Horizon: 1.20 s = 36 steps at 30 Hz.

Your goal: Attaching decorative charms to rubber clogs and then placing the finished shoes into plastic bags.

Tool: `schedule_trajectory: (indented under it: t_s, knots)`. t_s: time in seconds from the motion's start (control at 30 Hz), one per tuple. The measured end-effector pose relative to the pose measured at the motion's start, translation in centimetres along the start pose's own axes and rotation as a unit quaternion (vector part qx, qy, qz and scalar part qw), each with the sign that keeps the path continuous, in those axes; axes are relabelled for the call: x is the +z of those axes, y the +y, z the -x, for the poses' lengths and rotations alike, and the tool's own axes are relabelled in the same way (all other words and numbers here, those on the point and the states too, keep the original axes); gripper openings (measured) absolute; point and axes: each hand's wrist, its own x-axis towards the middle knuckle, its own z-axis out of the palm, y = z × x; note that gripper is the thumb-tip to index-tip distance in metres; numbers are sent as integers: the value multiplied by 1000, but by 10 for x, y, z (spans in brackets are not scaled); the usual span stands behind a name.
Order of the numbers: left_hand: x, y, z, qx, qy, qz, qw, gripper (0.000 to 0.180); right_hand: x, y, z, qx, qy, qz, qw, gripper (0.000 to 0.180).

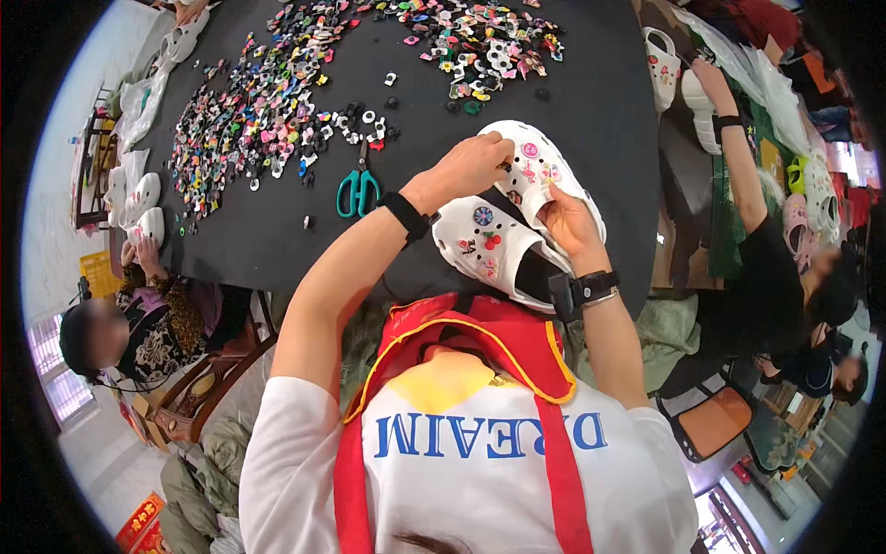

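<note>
A white clog [559,159] with pink charms on its top is tilted up at the table's near edge. My right hand [570,223] grips it by the opening, thumb on the upper and the other fingers hidden. My left hand [469,169] is closed in a pinch against the clog's left side; whatever its fingertips hold is too small to make out. Below and partly behind, a second white clog [472,254] lies on the table, bearing a round blue charm [483,216] and a red cherry charm [492,240].
Heaps of small colourful charms [245,125] cover much of the black table [415,226]. Teal-handled scissors [358,191] lie left of my hands. Co-workers sit at both sides; one person's hand [711,81] at the right holds a white clog [699,111]. More clogs line both edges.
</note>
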Motion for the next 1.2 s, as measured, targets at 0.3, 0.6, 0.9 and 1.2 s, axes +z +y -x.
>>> schedule_trajectory:
  t_s: [0.3,0.6,0.9,1.2]
  knots:
    - [2,0,3,31,31,16,999,9,3,1,1,3,-12,13,1000,32]
    - [-3,-2,6,31,33,68,997,8,0,3,-1,8,-2,20,1000,32]
    - [15,-8,23,47,144,91,984,13,1,6,-3,0,8,20,1000,32]
    - [16,-7,29,8,133,129,983,13,15,2,3,14,19,29,999,30]
